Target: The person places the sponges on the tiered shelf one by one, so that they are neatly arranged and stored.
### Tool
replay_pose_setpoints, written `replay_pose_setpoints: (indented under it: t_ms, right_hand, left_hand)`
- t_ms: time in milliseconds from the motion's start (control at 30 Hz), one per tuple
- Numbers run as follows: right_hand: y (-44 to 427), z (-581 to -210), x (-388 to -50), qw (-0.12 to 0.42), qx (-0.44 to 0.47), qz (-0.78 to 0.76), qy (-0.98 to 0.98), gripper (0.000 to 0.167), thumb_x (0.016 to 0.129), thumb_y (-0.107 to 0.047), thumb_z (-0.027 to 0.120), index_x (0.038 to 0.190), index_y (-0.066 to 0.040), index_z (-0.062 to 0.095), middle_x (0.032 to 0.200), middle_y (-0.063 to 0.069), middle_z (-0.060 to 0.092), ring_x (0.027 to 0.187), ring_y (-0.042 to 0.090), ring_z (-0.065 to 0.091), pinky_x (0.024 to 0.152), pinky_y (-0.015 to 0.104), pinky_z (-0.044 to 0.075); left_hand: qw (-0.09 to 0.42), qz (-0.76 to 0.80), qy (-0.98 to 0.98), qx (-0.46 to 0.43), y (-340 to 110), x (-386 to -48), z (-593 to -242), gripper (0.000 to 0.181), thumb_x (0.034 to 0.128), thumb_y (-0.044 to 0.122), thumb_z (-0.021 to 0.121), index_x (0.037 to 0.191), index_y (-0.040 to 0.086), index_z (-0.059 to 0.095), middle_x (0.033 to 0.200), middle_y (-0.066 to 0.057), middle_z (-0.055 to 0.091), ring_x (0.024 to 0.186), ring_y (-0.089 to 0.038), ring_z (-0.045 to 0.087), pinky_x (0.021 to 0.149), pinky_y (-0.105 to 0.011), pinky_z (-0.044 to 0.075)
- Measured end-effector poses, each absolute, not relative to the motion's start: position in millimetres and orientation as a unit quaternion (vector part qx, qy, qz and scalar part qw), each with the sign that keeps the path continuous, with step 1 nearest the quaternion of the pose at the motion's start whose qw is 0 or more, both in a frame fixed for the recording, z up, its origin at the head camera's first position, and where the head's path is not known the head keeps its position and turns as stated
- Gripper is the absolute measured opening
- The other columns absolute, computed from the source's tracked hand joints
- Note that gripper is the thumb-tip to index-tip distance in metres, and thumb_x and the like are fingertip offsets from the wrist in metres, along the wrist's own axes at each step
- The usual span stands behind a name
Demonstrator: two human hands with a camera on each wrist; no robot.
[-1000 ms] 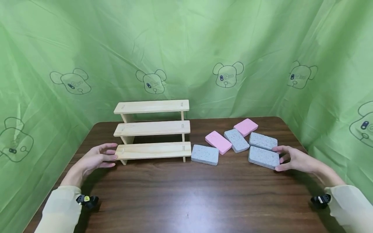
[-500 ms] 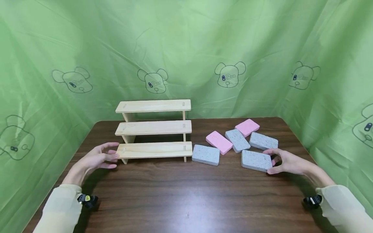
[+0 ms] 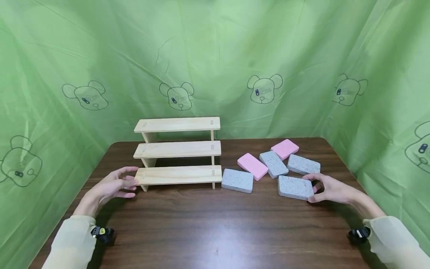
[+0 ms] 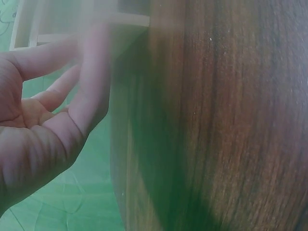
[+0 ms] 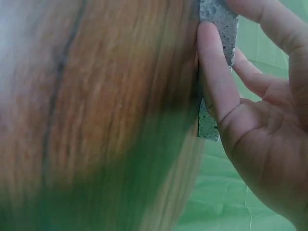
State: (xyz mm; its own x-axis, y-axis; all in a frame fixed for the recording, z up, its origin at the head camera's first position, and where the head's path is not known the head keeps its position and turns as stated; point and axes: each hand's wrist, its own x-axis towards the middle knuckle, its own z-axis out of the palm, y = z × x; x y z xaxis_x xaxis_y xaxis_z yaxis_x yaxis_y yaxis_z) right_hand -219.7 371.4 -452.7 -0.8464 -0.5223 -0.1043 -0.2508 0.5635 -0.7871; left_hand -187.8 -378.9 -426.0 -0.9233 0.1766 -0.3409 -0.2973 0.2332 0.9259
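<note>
At the left end of a three-step wooden rack (image 3: 178, 174), my left hand (image 3: 109, 186) has its relaxed fingertips against the lowest board. The left wrist view shows this hand (image 4: 57, 106) with fingers apart beside the pale wood (image 4: 130, 19). My right hand (image 3: 330, 189) pinches the right end of a speckled blue-grey block (image 3: 295, 187) lying flat on the table, thumb at the near edge and fingers at the far side. In the right wrist view, the hand (image 5: 260, 106) is on the block (image 5: 221, 24); some fingertips are cut off by the frame.
Behind the held block lies another blue-grey one (image 3: 303, 164). Left of it are a tilted blue-grey block (image 3: 273, 164), two pink blocks (image 3: 252, 166) (image 3: 284, 149) and a blue-grey block (image 3: 237, 181) beside the rack. Green cloth (image 3: 215, 67) surrounds the brown table (image 3: 188, 224).
The held blue-grey block has moved left and slightly nearer with my right hand, separating from the one behind it. My left hand has stayed by the rack.
</note>
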Motion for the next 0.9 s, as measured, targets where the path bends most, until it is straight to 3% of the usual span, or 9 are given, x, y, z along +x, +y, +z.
replay_pose_setpoints:
  t_ms: [267,467,700,900]
  right_hand:
    - [358,-445,-224,0.19,-0.224,-0.404,0.866,0.075,0.08,-0.012,0.086,0.14,0.007,0.046,0.112,0.017,0.059,0.088,0.019,0.066,0.067,0.027,0.055]
    - [358,-441,-221,0.213,-0.214,-0.409,0.861,0.077,0.081,-0.011,0.084,0.143,0.009,0.043,0.108,0.018,0.061,0.088,0.021,0.068,0.068,0.027,0.056]
    - [361,-429,-226,0.219,-0.214,-0.411,0.859,0.08,0.083,-0.014,0.085,0.147,0.003,0.041,0.099,0.014,0.069,0.088,0.02,0.068,0.072,0.026,0.055]
    - [360,-424,-229,0.222,-0.219,-0.419,0.853,0.081,0.083,-0.014,0.085,0.148,0.003,0.041,0.107,0.016,0.067,0.089,0.023,0.069,0.072,0.029,0.058]
  left_hand:
    - [0.199,0.625,0.754,-0.043,-382,-187,-423,0.072,0.1008,0.002,0.059,0.158,0.002,0.015,0.116,-0.017,0.055,0.098,-0.028,0.065,0.084,-0.047,0.06]
    - [0.207,0.626,0.751,-0.043,-381,-186,-425,0.073,0.1009,0.004,0.06,0.159,0.004,0.015,0.117,-0.018,0.056,0.098,-0.029,0.066,0.084,-0.048,0.06]
    - [0.201,0.622,0.755,-0.045,-382,-191,-424,0.074,0.1009,0.006,0.061,0.159,0.006,0.016,0.118,-0.017,0.055,0.1,-0.029,0.064,0.084,-0.048,0.06]
    - [0.216,0.617,0.755,-0.045,-384,-192,-424,0.075,0.1008,0.006,0.062,0.159,0.005,0.015,0.12,-0.018,0.054,0.103,-0.031,0.063,0.087,-0.049,0.059]
